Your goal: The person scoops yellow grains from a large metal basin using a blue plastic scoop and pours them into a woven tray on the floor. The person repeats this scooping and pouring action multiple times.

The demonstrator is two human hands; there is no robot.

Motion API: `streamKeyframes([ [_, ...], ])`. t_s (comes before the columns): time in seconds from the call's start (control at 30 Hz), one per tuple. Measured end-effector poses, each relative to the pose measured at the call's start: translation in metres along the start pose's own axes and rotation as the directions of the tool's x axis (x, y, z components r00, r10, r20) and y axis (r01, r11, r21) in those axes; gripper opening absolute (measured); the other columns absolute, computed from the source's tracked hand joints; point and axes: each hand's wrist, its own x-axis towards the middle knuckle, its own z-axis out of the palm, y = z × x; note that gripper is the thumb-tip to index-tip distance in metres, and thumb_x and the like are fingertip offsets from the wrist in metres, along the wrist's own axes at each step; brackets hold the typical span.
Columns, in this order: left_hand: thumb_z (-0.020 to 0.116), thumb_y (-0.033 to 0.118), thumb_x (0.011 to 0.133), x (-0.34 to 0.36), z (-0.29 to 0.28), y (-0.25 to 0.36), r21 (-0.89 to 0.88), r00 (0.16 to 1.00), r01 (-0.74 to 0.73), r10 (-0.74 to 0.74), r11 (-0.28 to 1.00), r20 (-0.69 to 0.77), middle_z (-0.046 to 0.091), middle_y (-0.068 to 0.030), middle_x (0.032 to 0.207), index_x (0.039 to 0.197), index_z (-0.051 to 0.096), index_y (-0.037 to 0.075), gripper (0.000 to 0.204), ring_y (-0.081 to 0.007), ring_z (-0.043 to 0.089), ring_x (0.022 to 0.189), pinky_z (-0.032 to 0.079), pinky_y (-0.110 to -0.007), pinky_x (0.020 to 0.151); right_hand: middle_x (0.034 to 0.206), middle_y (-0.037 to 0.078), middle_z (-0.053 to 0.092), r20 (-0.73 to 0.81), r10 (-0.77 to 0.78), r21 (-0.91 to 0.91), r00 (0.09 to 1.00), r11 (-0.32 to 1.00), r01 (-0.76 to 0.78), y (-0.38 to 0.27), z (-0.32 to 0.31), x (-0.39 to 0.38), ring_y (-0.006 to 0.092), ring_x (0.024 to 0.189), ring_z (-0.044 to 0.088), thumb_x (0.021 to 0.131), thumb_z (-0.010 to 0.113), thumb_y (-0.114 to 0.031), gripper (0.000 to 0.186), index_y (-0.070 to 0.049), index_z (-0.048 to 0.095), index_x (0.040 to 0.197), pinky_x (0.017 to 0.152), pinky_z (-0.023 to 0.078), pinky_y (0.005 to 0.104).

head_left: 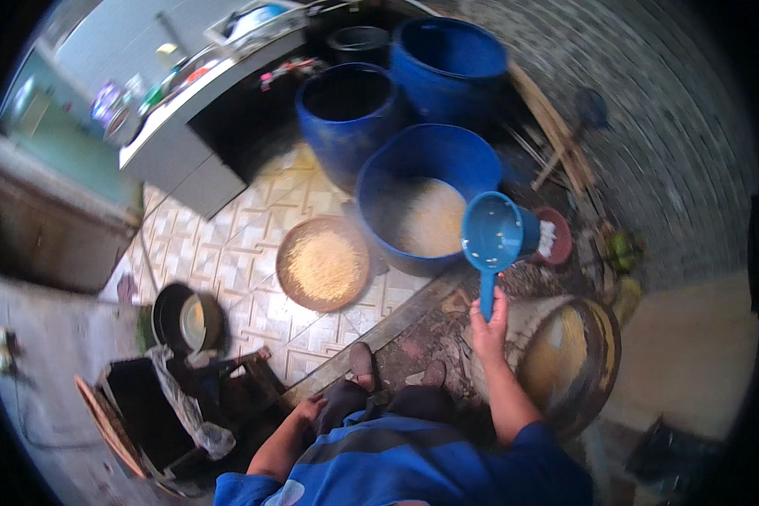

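My right hand (490, 325) is closed around the handle of a blue plastic dipper (491, 228). A few pale yellow bits cling inside the dipper, which hangs at the right rim of a large blue tub (379, 181). Inside that tub lies a pale, cloudy mass (434, 221). My left hand (311, 408) hangs beside my left thigh, its fingers loosely stretched and nothing visible in them. Ahead of my feet, a round brown basin (283, 282) on the tiles holds pale yellow grains (325, 266).
Two more blue barrels (346, 126) (451, 88) stand behind the tub. To my right is a wide round vessel (613, 337) with yellowish residue. A reddish bowl (562, 244) holds white pieces. A dark pot (170, 316) and a dark chair-like frame (143, 405) are left. A raised step edge crosses the floor.
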Motion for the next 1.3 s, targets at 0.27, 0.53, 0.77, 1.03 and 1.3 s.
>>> streamKeyframes([
  [0.27, 0.051, 0.03, 0.091, 0.036, 0.041, 0.056, 0.416, 0.94, -0.335, 0.269, 0.845, 0.21, 0.044, -0.0173, 0.139, 0.134, 0.042, -0.002, 0.054, -0.0241, 0.044, 0.127, 0.035, -0.033, 0.104, 0.102, 0.023, 0.06, -0.561, 0.071, -0.605, 0.825, 0.645, -0.467, 0.102, -0.269, -0.039, 0.0409, 0.096, 0.058, 0.089, 0.053, -0.017, 0.036, -0.008, 0.046, 0.123, 0.08, 0.045, 0.0472],
  [0.53, 0.051, 0.01, 0.084, 0.078, 0.092, 0.093, 0.762, 0.714, -0.647, 0.334, -0.018, 0.615, 0.046, -0.0255, 0.132, 0.114, 0.055, 0.0, 0.032, -0.0377, 0.048, 0.12, 0.041, -0.038, 0.101, 0.103, 0.013, 0.063, -0.418, 0.523, -0.901, 0.743, -0.133, -0.414, 0.359, -0.439, -0.161, 0.0302, 0.096, 0.062, 0.081, 0.057, -0.023, 0.036, -0.012, 0.056, 0.115, 0.079, 0.048, 0.0476],
  [0.77, 0.05, 0.011, 0.087, 0.072, 0.143, 0.104, 0.691, 0.64, -0.723, 0.394, 0.017, 0.66, 0.038, -0.0235, 0.14, 0.114, 0.055, 0.004, 0.029, -0.0348, 0.052, 0.117, 0.042, -0.037, 0.099, 0.115, 0.012, 0.057, -0.578, 0.475, -0.81, 0.664, -0.233, -0.538, 0.486, -0.479, -0.239, 0.0249, 0.107, 0.057, 0.08, 0.06, -0.026, 0.032, -0.01, 0.065, 0.107, 0.089, 0.048, 0.0414],
  [1.03, 0.051, 0.029, 0.092, 0.044, 0.169, 0.11, 0.623, 0.976, -0.17, 0.044, 0.764, 0.212, 0.047, -0.0227, 0.134, 0.133, 0.045, 0.004, 0.048, -0.0273, 0.052, 0.119, 0.042, -0.034, 0.098, 0.098, 0.016, 0.064, -0.364, 0.761, -0.774, 0.537, 0.073, -0.628, 0.479, -0.426, -0.215, 0.028, 0.093, 0.062, 0.082, 0.058, -0.022, 0.026, -0.003, 0.065, 0.097, 0.081, 0.048, 0.0379],
  [1.3, 0.051, 0.038, 0.093, 0.053, 0.171, 0.095, 0.742, 0.923, -0.349, 0.07, 0.572, 0.379, 0.046, -0.0191, 0.137, 0.138, 0.038, 0.003, 0.059, -0.0253, 0.046, 0.126, 0.036, -0.034, 0.103, 0.091, 0.012, 0.065, -0.252, 0.885, -0.545, 0.391, 0.204, -0.813, 0.506, -0.367, -0.181, 0.0239, 0.082, 0.061, 0.086, 0.054, -0.022, 0.023, -0.006, 0.065, 0.097, 0.076, 0.049, 0.0345],
])
